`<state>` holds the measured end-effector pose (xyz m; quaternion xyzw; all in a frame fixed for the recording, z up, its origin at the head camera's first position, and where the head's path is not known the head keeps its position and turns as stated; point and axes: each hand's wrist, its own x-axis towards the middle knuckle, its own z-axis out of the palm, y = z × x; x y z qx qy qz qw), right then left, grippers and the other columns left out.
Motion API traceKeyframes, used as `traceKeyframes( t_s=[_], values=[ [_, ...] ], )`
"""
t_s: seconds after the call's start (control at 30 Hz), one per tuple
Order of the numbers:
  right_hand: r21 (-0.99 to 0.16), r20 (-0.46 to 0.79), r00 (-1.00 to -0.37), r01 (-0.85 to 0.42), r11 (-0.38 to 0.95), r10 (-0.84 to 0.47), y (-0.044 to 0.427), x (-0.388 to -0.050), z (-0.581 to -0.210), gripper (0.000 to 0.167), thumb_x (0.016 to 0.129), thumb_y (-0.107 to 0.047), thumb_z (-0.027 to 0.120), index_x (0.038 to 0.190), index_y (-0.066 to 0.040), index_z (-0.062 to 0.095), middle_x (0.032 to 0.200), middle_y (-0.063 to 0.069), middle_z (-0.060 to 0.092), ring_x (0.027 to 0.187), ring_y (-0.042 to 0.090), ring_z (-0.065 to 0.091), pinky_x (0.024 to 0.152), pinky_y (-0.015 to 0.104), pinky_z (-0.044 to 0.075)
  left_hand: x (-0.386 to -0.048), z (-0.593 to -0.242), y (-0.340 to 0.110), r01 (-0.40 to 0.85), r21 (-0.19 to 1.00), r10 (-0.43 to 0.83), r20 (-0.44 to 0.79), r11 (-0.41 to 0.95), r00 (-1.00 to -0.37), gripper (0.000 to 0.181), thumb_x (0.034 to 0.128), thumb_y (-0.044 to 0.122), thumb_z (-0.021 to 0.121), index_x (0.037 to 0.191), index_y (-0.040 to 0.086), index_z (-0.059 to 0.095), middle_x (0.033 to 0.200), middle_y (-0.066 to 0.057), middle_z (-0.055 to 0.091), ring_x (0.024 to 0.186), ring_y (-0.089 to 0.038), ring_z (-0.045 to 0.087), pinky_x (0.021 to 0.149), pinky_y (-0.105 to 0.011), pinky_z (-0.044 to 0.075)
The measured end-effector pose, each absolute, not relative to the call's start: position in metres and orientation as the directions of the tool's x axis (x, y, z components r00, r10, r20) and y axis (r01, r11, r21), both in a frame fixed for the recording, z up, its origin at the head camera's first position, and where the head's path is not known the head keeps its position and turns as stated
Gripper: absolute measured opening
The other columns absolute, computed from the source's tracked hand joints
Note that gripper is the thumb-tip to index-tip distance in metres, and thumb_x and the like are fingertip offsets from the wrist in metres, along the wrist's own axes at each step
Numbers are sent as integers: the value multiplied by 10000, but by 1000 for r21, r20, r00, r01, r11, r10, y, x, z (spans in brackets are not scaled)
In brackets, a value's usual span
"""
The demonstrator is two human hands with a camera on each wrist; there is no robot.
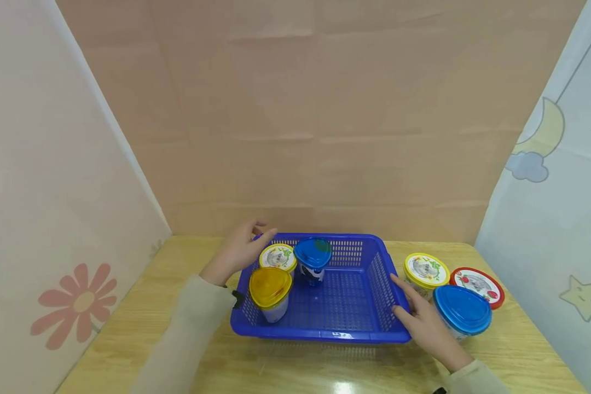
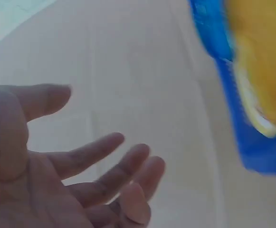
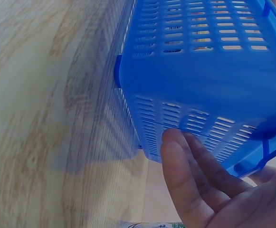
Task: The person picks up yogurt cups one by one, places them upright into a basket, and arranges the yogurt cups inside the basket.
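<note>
A person's right hand (image 1: 426, 328) grips the right-hand rim of a blue basket (image 1: 295, 332) toward the back edge of a wooden tabletop (image 1: 527, 355), its fingers against the perforated outer wall. The left hand (image 1: 238, 249) hovers beside the basket's back left corner, fingers loosely spread and holding nothing. Inside, a yellow-lidded tub (image 1: 271, 287) sits along the left side, nearer the front; a white tub with a yellow-edged lid (image 1: 278, 257) stands behind it, with a blue-lidded tub (image 1: 313, 254) near the back rim. Outside, toward the tabletop's right edge, are a yellow-rimmed tub (image 1: 426, 269), a red-rimmed tub (image 1: 477, 285) and a tub with a plain blue lid (image 1: 463, 309).
</note>
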<state>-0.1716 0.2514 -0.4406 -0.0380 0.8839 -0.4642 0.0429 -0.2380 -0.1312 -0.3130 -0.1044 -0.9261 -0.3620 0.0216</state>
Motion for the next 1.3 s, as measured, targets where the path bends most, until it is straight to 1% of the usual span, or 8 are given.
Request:
traceKeyframes(
  t_s=[0.17, 0.33, 0.47, 0.6, 0.8, 1.07, 1.17, 1.3],
  values=[
    [-815, -39, -994, -28, 579, -103, 252, -171, -441, 658, 1015, -186, 551, 1595, -246, 246, 1474, 350, 412, 1185, 452, 598, 806, 500, 589, -234, -343, -162, 285, 646, 152, 254, 708, -955, 376, 1073, 255, 445, 1325, 3, 568, 1272, -198, 603, 1122, -362, 587, 945, -525, 499],
    [-817, -42, -994, -23, 576, -99, 252, -172, -443, 655, 1016, -196, 553, 1594, -257, 251, 1476, 340, 418, 1174, 426, 609, 812, 490, 589, -228, -375, -183, 319, 609, 149, 313, 726, -938, 320, 1069, 130, 434, 1314, 6, 596, 1189, -185, 624, 1008, -311, 588, 869, -489, 507],
    [-825, -39, -995, -20, 564, -93, 251, -172, -445, 653, 1011, -178, 557, 1591, -250, 264, 1452, 344, 445, 1130, 387, 638, 790, 466, 597, -221, -398, -191, 319, 609, 150, 313, 726, -938, 300, 1055, 120, 483, 1317, 34, 602, 1118, -136, 633, 931, -249, 591, 802, -419, 516],
    [-831, -35, -995, -22, 555, -91, 251, -171, -445, 651, 1009, -170, 558, 1588, -248, 271, 1433, 348, 463, 1105, 373, 652, 772, 452, 602, -213, -413, -194, 310, 633, 151, 293, 710, -944, 296, 1050, 149, 513, 1321, 71, 602, 1100, -94, 626, 917, -209, 591, 791, -377, 516],
    [-829, -26, -996, -29, 558, -90, 252, -171, -444, 646, 1008, -163, 556, 1586, -239, 277, 1431, 350, 464, 1100, 373, 653, 770, 453, 602, -206, -427, -193, 299, 682, 164, 257, 668, -952, 301, 1055, 188, 516, 1336, 111, 591, 1141, -57, 619, 987, -194, 580, 854, -390, 510],
    [-833, -43, -995, -16, 553, -94, 252, -171, -447, 646, 1010, -167, 558, 1585, -244, 277, 1443, 349, 451, 1100, 370, 652, 768, 456, 602, -204, -439, -192, 261, 731, 172, 196, 630, -965, 330, 1056, 208, 521, 1384, 175, 542, 1134, -46, 626, 879, -147, 573, 764, -299, 510],
    [-828, -39, -995, -22, 560, -96, 252, -171, -446, 645, 1011, -173, 559, 1586, -245, 276, 1447, 345, 449, 1107, 368, 649, 779, 459, 599, -205, -443, -192, 247, 752, 168, 183, 611, -969, 338, 1063, 234, 505, 1398, 200, 526, 1167, -55, 630, 899, -152, 587, 791, -321, 516],
    [-819, -30, -994, -33, 573, -101, 253, -171, -444, 648, 1013, -193, 561, 1589, -248, 269, 1462, 334, 439, 1135, 380, 635, 797, 467, 595, -205, -446, -191, 250, 785, 170, 186, 566, -968, 359, 1074, 280, 473, 1425, 209, 502, 1270, -94, 627, 1037, -224, 629, 901, -442, 535]
  ],
)
